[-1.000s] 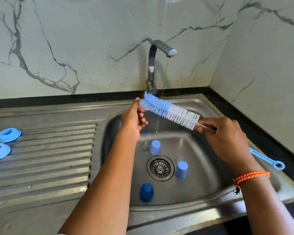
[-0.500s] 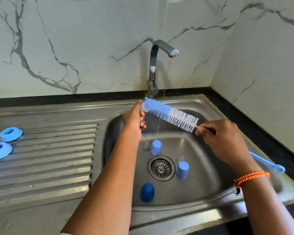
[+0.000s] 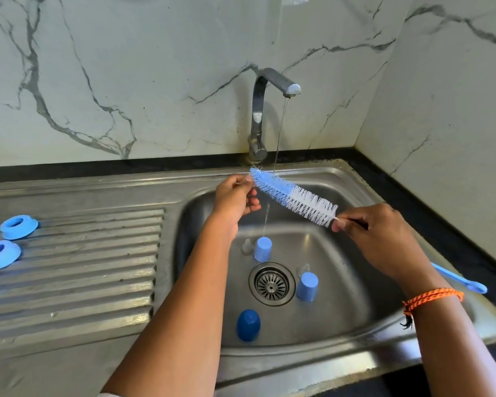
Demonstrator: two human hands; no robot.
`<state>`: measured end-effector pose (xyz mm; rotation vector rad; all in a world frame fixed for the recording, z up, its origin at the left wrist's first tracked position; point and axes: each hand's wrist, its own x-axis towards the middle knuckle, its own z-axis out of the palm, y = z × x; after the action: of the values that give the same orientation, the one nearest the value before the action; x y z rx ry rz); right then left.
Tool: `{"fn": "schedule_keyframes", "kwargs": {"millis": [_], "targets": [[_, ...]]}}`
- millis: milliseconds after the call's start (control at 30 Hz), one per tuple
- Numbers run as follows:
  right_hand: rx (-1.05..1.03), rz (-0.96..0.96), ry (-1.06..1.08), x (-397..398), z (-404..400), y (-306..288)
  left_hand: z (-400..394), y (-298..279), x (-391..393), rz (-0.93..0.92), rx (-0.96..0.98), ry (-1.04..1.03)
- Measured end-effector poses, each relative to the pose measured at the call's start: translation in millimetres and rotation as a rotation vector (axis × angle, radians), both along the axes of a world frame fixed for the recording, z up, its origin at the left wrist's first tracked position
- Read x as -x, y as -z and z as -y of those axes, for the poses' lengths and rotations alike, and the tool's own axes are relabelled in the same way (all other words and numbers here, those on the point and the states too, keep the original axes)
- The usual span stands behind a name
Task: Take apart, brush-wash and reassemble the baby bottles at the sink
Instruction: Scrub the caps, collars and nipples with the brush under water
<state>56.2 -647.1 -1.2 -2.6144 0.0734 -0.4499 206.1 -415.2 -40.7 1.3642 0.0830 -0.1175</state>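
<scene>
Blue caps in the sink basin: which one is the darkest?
The dark blue domed cap, nearest the basin's front edge. The two pale blue caps flank the drain strainer farther back.

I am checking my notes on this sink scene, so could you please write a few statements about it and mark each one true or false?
1. Both hands hold the bottle brush: the left hand at the blue bristle tip, the right hand at the wire by the white bristles. True.
2. The tap is turned off. False: a thin stream of water runs from its spout onto the brush.
3. Two blue rings lie on the ribbed drainboard. True.
4. The sink basin holds no parts. False: three blue caps stand around the drain.
5. The right wrist wears an orange band. True.
</scene>
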Motion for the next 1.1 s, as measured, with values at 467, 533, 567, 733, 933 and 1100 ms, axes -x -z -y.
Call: {"fn": "schedule_keyframes", "kwargs": {"millis": [467,533,567,733,933,1100], "targets": [[-0.126,0.022,0.032,-1,-6,-1,7,0,3,0.084,0.019,0.084],[-0.118,0.029,0.029,-2,-10,-1,11,1,3,0.083,0.006,0.11],[-0.123,0.03,0.026,-2,-12,-1,12,1,3,0.081,0.011,0.118],[-0.199,0.007,0.04,1,-9,-4,17,2,3,0.02,0.201,-0.009],[-0.238,-0.017,0.089,-2,-16,-1,23,-3,10,-0.14,0.511,0.1],[-0.216,0.017,0.195,-5,-17,0,26,-4,19,-0.355,0.741,0.205]]}}
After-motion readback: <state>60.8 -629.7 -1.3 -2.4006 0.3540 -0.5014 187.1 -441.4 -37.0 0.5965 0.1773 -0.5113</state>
